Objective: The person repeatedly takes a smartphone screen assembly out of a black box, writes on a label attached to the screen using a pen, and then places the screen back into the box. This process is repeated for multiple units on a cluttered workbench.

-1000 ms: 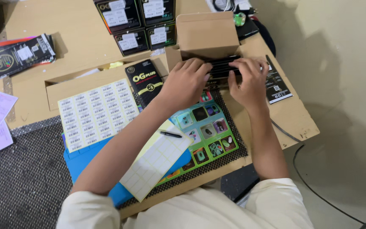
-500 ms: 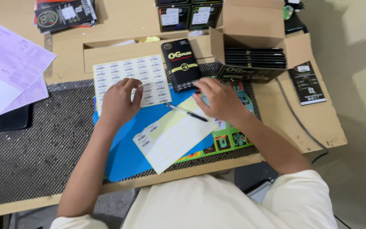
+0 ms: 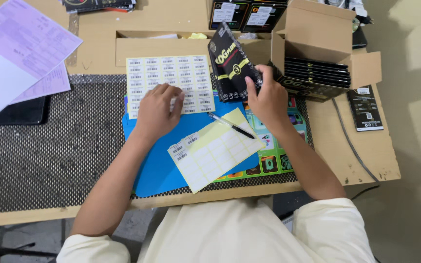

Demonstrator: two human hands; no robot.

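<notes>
A yellow sheet (image 3: pixel 219 148) carrying two labels is lying nearest, one pen (image 3: pixel 230 125) across it. The left hand (image 3: pixel 156 112) is pressing spread fingers onto the full label sheet (image 3: pixel 164 80). The right hand (image 3: pixel 267 97) is gripping one glossy black packet (image 3: pixel 231 63), tilted, beside one open box (image 3: pixel 317 48) on the surface (image 3: pixel 366 156).

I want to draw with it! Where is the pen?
In the head view, the black pen lies near the middle, on the yellowish label backing sheet, just below the right hand.

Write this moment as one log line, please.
left hand: on label sheet | right hand: holds black packet | pen: lies on yellow sheet
</notes>
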